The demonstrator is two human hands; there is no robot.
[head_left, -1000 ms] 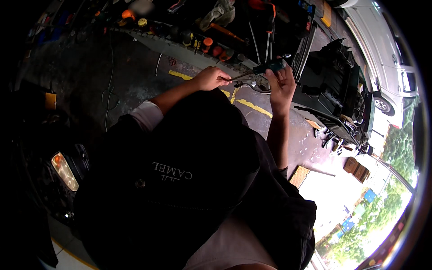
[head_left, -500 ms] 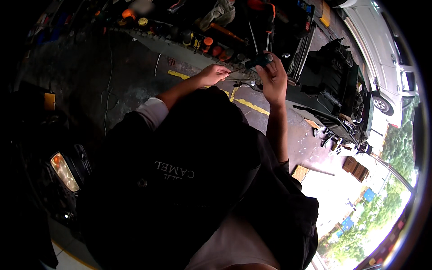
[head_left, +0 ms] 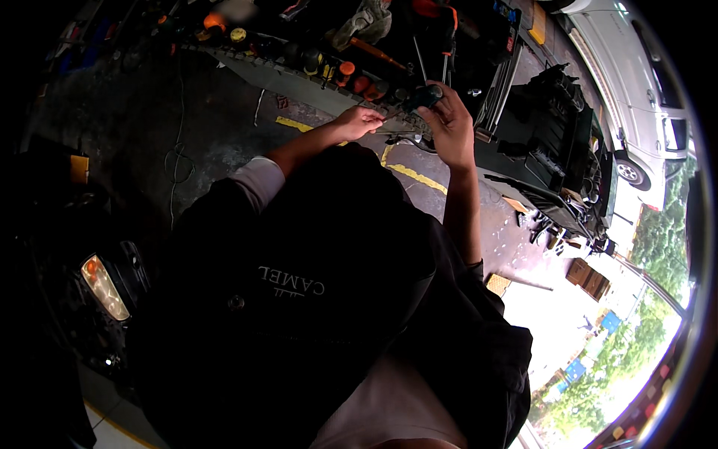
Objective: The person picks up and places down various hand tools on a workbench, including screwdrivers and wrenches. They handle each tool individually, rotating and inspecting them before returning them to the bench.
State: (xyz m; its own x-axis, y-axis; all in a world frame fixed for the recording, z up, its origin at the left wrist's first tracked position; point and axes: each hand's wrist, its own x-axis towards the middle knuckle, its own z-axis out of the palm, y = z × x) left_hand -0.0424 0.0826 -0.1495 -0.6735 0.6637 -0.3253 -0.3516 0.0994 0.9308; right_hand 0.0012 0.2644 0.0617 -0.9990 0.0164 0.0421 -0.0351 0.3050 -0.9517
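My right hand [head_left: 452, 126] is closed round the dark, thick handle of a screwdriver [head_left: 422, 99], its rounded end turned up and away. A thin shaft runs from the handle down-left to my left hand [head_left: 359, 122], whose fingers are pinched together on its tip. Whether a small piece sits between those fingertips is too small to tell. Both hands are held above the near edge of a dark tool cart [head_left: 314, 95]. Along that edge stand several tool handles, among them an orange one [head_left: 345, 69] and a yellow-black one [head_left: 313, 63].
On the cart lie a pair of grey work gloves [head_left: 364, 22] and red-black pliers-like handles [head_left: 453, 30]. A black rack [head_left: 550, 127] stands to the right. A headlight [head_left: 105, 286] of a dark car shows at lower left, and a white vehicle [head_left: 636, 90] at upper right.
My right hand has shifted slightly left and up, turning the screwdriver handle a little. My left hand has stayed almost in place, still pinched at the shaft's tip.
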